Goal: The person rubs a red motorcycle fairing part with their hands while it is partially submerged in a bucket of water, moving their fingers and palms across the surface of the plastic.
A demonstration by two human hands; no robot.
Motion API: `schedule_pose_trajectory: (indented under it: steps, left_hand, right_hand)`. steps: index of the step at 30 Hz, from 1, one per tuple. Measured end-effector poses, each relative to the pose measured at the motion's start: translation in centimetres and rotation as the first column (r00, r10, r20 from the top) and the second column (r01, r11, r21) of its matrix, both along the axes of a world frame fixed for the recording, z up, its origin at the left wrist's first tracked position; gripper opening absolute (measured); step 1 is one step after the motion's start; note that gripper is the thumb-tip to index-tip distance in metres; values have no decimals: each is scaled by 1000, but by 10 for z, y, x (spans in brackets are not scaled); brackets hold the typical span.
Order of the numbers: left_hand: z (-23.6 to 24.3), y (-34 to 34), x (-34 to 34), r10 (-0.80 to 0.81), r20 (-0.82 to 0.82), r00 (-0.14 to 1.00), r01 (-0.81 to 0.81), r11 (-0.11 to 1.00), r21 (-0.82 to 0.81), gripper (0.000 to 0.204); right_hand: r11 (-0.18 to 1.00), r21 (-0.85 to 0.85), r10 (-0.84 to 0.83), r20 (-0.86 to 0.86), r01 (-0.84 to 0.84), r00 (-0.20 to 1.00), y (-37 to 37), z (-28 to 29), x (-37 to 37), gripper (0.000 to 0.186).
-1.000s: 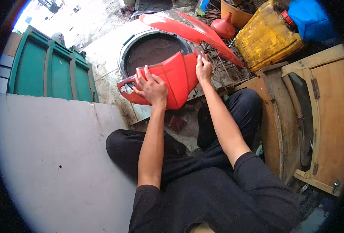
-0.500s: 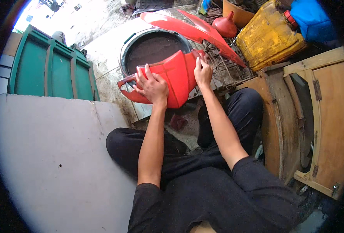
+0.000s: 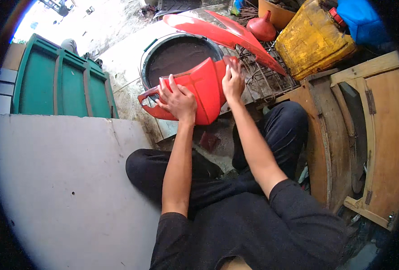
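A glossy red plastic fairing panel (image 3: 207, 96) is held tilted over the near edge of a round dark basin (image 3: 147, 67) of murky brown liquid. My left hand (image 3: 179, 102) grips its left part, fingers spread across the upper face and thumb side hidden from sight. At the panel's right end, my right hand (image 3: 233, 84) is closed around the narrow tip, with some fingertips showing on top. The panel's left end has a cut-out notch. Whatever lies under the panel is hidden.
Another long red panel (image 3: 235, 38) lies beyond, on a wire rack (image 3: 271, 76). A red funnel (image 3: 261, 28), a yellow jerrycan (image 3: 315, 42) and a blue bag (image 3: 362, 22) stand at far right. A wooden cabinet door (image 3: 386, 135) flanks my right; a pale board (image 3: 64, 180) my left.
My right hand has shifted slightly down and toward me along the panel's right end. My left hand and the panel stay nearly in place, while the whole view has moved a little.
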State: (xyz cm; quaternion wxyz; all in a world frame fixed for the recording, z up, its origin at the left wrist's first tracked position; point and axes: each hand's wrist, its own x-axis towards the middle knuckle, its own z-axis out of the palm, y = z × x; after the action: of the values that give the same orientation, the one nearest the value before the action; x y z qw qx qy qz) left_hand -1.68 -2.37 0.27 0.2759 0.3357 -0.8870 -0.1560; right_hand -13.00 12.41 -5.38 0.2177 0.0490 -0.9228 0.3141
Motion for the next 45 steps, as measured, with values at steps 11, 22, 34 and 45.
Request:
schedule_pose_trajectory:
  steps: [11, 22, 34, 45]
  left_hand:
    - [0, -5, 3, 24, 7, 1000, -24, 999, -31, 45]
    - [-1, -11, 8, 27, 21, 999, -28, 1000, 10, 46]
    - [-1, -13, 8, 37, 31, 999, -36, 999, -24, 46]
    - [-4, -13, 8, 34, 15, 999, -34, 999, 10, 46]
  right_hand:
    - [995, -97, 27, 38, -24, 999, -9, 1, 25, 42]
    - [994, -95, 52, 84, -44, 995, -13, 5, 31, 40]
    - [996, -69, 55, 18, -53, 998, -15, 16, 29, 41]
    - [974, -194, 129, 56, -116, 990, -9, 28, 8, 41]
